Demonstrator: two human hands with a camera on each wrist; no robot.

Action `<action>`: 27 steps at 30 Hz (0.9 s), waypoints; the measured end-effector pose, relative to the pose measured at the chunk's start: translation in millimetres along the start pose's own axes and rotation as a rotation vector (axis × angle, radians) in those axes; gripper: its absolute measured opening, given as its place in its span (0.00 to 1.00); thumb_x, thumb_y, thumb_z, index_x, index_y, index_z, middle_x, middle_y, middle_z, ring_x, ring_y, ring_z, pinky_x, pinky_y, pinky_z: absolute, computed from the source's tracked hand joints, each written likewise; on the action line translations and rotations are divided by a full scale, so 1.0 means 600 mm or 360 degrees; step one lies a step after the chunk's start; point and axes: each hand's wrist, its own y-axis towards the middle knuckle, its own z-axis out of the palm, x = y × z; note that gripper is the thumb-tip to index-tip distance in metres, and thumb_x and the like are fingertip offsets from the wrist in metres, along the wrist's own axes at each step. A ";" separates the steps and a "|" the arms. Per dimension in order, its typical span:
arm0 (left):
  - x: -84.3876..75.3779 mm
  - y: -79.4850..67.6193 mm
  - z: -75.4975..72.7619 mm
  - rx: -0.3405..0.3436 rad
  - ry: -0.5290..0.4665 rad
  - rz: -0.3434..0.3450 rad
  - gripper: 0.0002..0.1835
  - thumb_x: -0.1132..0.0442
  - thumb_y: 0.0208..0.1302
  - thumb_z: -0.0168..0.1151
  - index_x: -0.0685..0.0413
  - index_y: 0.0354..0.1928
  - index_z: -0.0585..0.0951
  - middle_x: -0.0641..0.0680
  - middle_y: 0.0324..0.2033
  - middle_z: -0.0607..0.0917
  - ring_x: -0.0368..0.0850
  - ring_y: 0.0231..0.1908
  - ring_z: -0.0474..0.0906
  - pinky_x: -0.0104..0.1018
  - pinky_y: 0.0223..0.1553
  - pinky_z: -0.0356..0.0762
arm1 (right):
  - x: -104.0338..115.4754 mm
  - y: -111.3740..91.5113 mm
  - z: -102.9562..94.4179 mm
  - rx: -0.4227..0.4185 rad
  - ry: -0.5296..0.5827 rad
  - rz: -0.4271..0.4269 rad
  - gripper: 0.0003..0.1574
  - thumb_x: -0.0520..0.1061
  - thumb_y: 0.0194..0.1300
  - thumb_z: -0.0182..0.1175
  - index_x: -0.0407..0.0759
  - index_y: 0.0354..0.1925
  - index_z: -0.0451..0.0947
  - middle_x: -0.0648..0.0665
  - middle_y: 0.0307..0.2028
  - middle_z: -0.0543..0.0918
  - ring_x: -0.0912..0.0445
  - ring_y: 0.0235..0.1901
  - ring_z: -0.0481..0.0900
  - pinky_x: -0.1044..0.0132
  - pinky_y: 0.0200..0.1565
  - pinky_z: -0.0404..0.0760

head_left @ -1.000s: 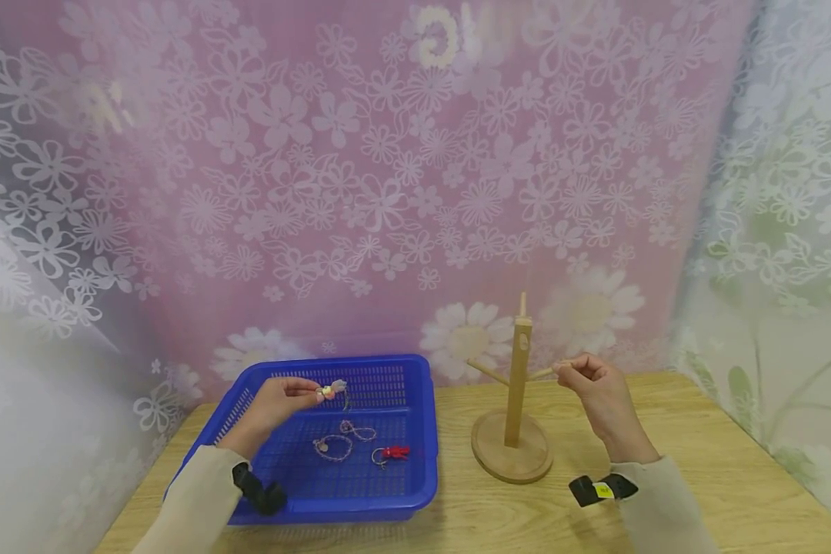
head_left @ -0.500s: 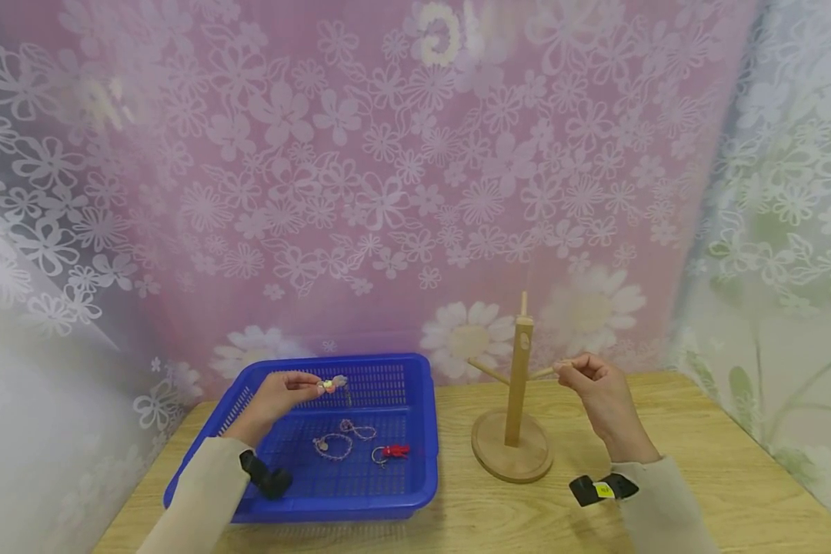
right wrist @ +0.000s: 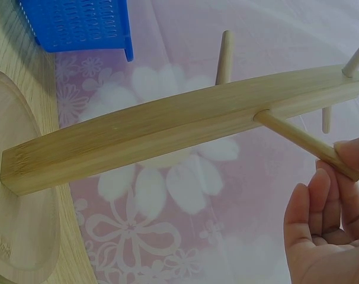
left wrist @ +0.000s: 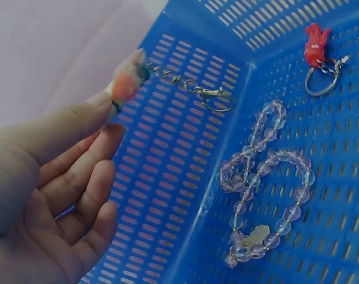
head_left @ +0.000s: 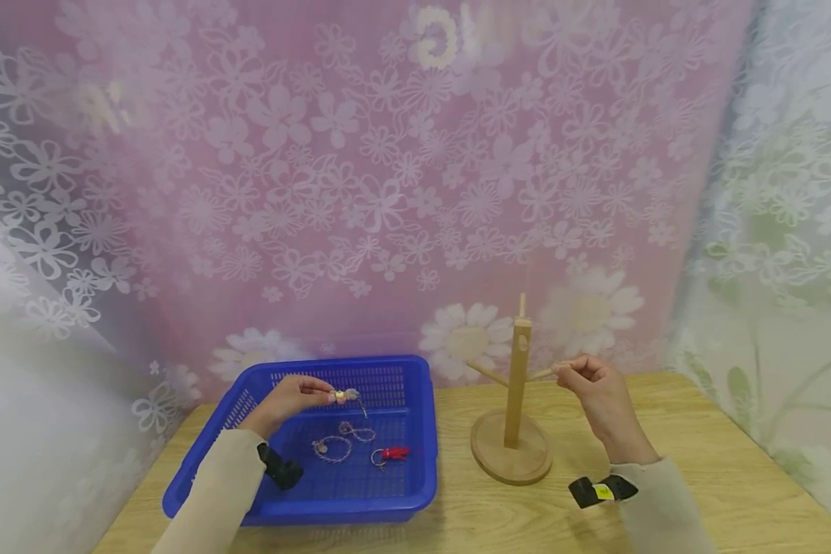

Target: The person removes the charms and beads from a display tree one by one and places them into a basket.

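Note:
Between thumb and fingers my left hand pinches a keychain by its small orange-and-white figure, above the blue basket. The keychain's metal chain and clasp stick out free. My right hand pinches the end of a wooden peg on the wooden peg stand, which stands upright on its round base. Inside the basket lie a red figure keychain with a metal ring and two beaded bracelets, one with a flat metallic charm.
Basket and stand share a wood-grain table, the stand to the basket's right. A pink flowered sheet hangs close behind them. Other pegs jut from the post.
My left hand rises slightly, then moves right and a little down with the keychain, whose chain now swings out to the right. The right hand stays on the peg.

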 end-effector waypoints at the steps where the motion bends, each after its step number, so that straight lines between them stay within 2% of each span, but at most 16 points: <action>1: 0.001 0.001 0.001 0.0008 0.0001 0.0001 0.19 0.54 0.59 0.66 0.60 0.47 0.81 0.54 0.40 0.86 0.52 0.47 0.79 0.59 0.56 0.67 | 0.000 0.000 0.000 -0.0001 -0.0007 0.0002 0.10 0.40 0.63 0.61 0.49 0.25 0.77 0.58 0.26 0.79 0.64 0.30 0.78 0.76 0.40 0.77; 10: 0.007 0.000 0.001 0.0030 -0.0028 -0.0047 0.18 0.57 0.61 0.64 0.62 0.48 0.81 0.55 0.42 0.86 0.51 0.48 0.79 0.56 0.56 0.69 | 0.003 0.001 -0.001 -0.0011 -0.0030 0.0028 0.11 0.40 0.63 0.61 0.49 0.24 0.76 0.59 0.24 0.78 0.64 0.30 0.78 0.76 0.41 0.76; 15: 0.013 -0.001 0.003 -0.0023 -0.0022 -0.0099 0.16 0.58 0.61 0.64 0.61 0.46 0.83 0.57 0.45 0.85 0.51 0.48 0.78 0.53 0.53 0.71 | 0.001 0.000 -0.001 -0.0017 -0.0011 0.0038 0.11 0.39 0.63 0.61 0.48 0.24 0.76 0.59 0.24 0.78 0.64 0.30 0.78 0.76 0.41 0.76; 21: 0.020 -0.003 0.001 -0.0091 -0.0050 -0.0138 0.17 0.58 0.61 0.64 0.61 0.48 0.82 0.58 0.46 0.84 0.53 0.48 0.78 0.53 0.52 0.73 | 0.000 0.001 0.000 -0.0030 0.0001 0.0035 0.10 0.38 0.63 0.61 0.47 0.25 0.77 0.58 0.24 0.79 0.64 0.29 0.79 0.76 0.41 0.76; 27: 0.023 -0.004 -0.005 -0.0075 -0.0108 -0.0153 0.21 0.57 0.60 0.65 0.63 0.52 0.80 0.59 0.48 0.83 0.57 0.49 0.77 0.51 0.50 0.74 | 0.000 -0.002 0.001 -0.0033 -0.0025 0.0056 0.11 0.40 0.63 0.62 0.48 0.24 0.76 0.58 0.24 0.78 0.63 0.29 0.79 0.77 0.41 0.76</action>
